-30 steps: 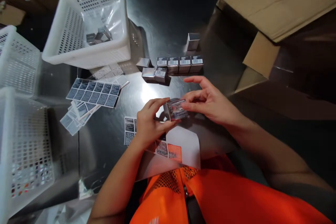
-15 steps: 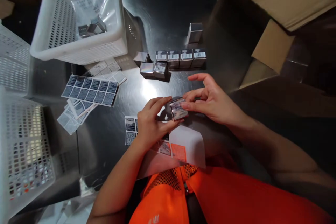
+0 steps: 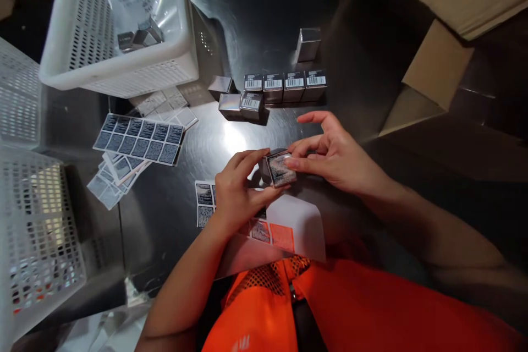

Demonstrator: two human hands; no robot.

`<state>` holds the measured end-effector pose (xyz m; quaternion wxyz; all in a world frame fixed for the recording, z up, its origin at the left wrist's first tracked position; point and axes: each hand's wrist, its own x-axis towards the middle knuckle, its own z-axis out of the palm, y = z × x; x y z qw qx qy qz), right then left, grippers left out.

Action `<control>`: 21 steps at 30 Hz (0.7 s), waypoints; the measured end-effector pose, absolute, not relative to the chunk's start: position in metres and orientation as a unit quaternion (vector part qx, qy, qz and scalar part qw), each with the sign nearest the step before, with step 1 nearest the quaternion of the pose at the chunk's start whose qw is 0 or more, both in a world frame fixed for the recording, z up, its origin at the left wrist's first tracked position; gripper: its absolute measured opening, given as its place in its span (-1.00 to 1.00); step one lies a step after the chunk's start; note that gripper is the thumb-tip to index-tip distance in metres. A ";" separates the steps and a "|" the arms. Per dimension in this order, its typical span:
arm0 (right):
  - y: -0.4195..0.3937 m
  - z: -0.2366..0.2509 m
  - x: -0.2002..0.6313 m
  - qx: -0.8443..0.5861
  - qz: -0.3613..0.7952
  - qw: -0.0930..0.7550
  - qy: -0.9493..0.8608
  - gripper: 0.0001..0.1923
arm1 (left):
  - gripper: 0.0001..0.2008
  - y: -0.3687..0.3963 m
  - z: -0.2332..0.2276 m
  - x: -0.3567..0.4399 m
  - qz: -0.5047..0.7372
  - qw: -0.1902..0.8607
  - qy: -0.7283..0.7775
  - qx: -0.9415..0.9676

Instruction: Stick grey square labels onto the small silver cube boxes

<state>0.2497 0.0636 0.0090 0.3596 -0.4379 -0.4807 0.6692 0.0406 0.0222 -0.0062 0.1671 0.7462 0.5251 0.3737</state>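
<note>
**Small Silver Box Held Between Two Hands**

While it sits just above the dark steel table [image 3: 256, 5], the small shiny silver carton [image 3: 278, 168] is pinched by the left hand [image 3: 237, 192], the right hand's [image 3: 334, 157] fingertips pressing its labelled face. Likely light, slick, crushable; best held by its edges.

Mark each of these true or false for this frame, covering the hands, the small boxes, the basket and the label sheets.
1. Both hands hold one small silver box. True: left hand, right hand.
2. A row of four barcoded boxes stands beyond the hands. True.
3. The white basket holds nothing. False: a few silver boxes lie in it.
4. The dark label sheet lies right of the hands. False: it lies to their left.
</note>
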 end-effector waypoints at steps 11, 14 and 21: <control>0.063 0.011 0.245 -0.438 0.658 0.374 -0.485 -0.29 | -0.40 0.023 -0.007 0.039 0.379 0.165 0.518 0.749; 0.060 0.010 0.240 -0.464 0.616 0.402 -0.494 -0.28 | -0.40 0.023 -0.007 0.040 0.381 0.155 0.513 0.753; 0.051 -0.001 0.239 -0.468 0.366 0.491 -0.637 -0.28 | -0.41 0.024 -0.006 0.037 0.366 0.064 0.600 0.709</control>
